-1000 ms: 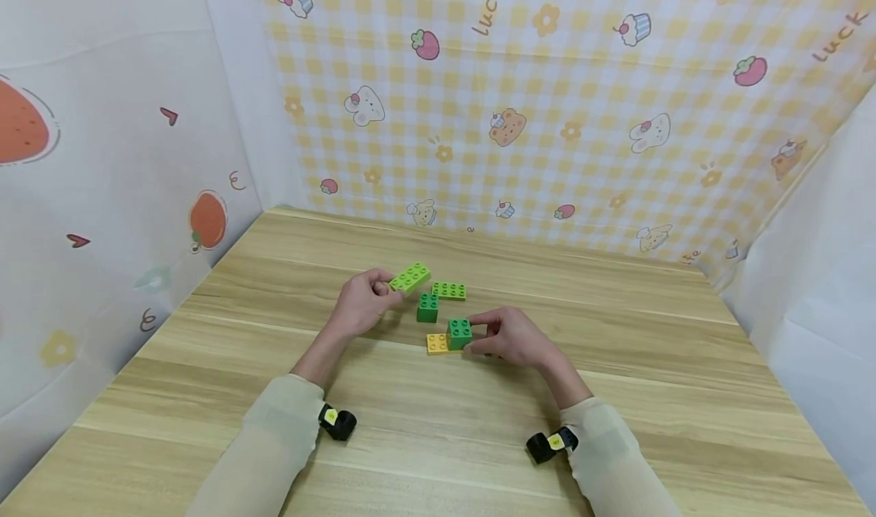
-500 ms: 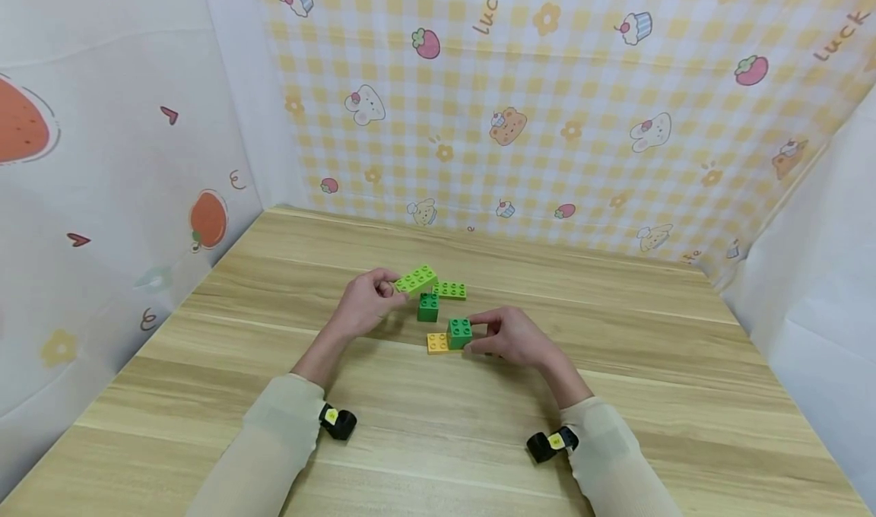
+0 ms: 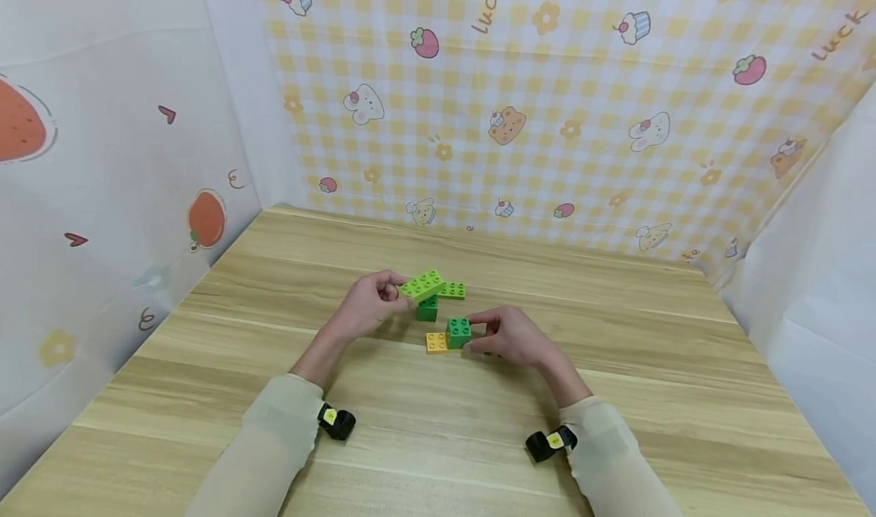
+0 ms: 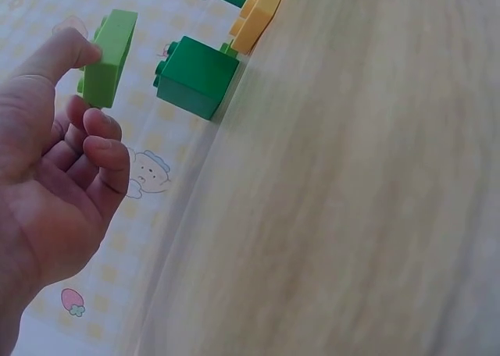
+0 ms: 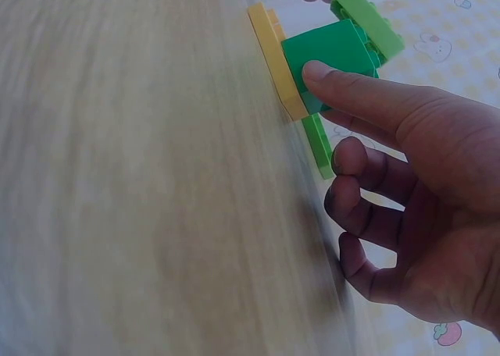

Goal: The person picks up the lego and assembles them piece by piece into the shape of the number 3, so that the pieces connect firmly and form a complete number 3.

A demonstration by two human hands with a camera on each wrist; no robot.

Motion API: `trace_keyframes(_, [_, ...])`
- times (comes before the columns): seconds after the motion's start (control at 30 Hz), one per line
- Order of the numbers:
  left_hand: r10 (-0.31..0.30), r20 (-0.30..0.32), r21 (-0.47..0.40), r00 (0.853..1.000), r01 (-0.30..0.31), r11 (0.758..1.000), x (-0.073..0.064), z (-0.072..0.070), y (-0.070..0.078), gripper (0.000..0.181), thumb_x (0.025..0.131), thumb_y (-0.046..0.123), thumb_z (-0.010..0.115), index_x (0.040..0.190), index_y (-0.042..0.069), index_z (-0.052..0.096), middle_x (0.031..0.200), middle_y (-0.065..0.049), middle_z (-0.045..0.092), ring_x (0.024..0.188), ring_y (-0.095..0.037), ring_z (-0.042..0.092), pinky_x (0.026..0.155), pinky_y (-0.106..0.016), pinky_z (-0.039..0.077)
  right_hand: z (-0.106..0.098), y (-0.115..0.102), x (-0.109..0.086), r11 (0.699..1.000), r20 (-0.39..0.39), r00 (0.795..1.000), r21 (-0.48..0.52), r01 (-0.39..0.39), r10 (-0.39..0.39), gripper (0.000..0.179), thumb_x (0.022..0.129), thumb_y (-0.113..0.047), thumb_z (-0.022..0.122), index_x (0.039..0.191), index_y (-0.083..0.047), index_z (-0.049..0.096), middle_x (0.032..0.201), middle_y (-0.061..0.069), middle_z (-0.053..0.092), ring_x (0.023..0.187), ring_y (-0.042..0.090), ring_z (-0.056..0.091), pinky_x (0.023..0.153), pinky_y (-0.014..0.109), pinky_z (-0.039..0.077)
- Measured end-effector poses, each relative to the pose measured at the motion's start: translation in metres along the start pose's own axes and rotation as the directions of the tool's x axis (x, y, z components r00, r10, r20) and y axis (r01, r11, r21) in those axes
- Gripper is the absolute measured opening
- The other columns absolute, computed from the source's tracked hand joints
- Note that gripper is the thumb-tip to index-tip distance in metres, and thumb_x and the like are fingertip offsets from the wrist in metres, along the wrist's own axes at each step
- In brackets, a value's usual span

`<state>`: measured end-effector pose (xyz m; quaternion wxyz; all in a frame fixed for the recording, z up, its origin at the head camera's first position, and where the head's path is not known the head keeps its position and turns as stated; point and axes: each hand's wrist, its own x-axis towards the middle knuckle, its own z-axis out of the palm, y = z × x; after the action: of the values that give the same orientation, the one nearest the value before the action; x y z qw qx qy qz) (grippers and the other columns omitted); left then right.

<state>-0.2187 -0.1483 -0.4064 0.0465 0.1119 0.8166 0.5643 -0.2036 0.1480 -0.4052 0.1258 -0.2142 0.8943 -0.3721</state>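
My left hand (image 3: 369, 306) pinches a lime green toy building brick (image 3: 423, 285) between thumb and forefinger, tilted and raised above the table. Its other fingers curl loosely in the left wrist view. Below and partly hidden by that brick, a dark green square brick (image 3: 427, 312) stands on the table. With thumb and forefinger, my right hand (image 3: 512, 337) grips another green square brick (image 3: 458, 333). This one sits on the right part of a flat yellow-orange brick (image 3: 436, 343), studs up. Behind the lone green brick lies a second, thinner lime brick (image 3: 454, 290).
A wood-grain table (image 3: 424, 441) carries all the bricks near its middle. Patterned cloth (image 3: 588, 122) hangs behind it, and a white printed cloth (image 3: 123, 220) closes the left side. Each sleeve wears a black wrist camera.
My left hand has shifted slightly right and toward me, bringing the lime brick over the lone dark green brick and partly covering it. The right hand stays in place on its green brick.
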Motion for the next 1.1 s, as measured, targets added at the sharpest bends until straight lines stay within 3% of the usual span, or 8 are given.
trace_keyframes(0.7, [0.001,0.105,-0.072,0.994,0.006,0.997,-0.0009,0.0003,0.0030,0.035,0.091,0.007,0.077,0.123,-0.002,0.067,0.083,0.001,0.050,0.075,-0.015,0.045,0.060,-0.020,0.036,0.0008,0.0023,0.0017,1.000,0.000,1.000,0.002,0.007,-0.007,0.049,0.087,-0.026,0.088,0.132,-0.010,0.075,0.073,-0.001,0.060,0.064,0.012,0.049,0.055,0.023,0.039])
trace_keyframes(1.1, [0.018,0.148,-0.057,0.989,-0.010,0.998,-0.0014,0.0024,0.0047,0.033,0.091,0.008,0.078,0.121,-0.002,0.068,0.081,0.001,0.049,0.074,-0.015,0.044,0.060,-0.021,0.036,0.0003,0.0015,0.0021,1.000,0.001,1.000,0.009,-0.001,0.001,0.049,0.086,-0.027,0.089,0.131,-0.011,0.076,0.071,-0.002,0.060,0.062,0.009,0.049,0.055,0.022,0.038])
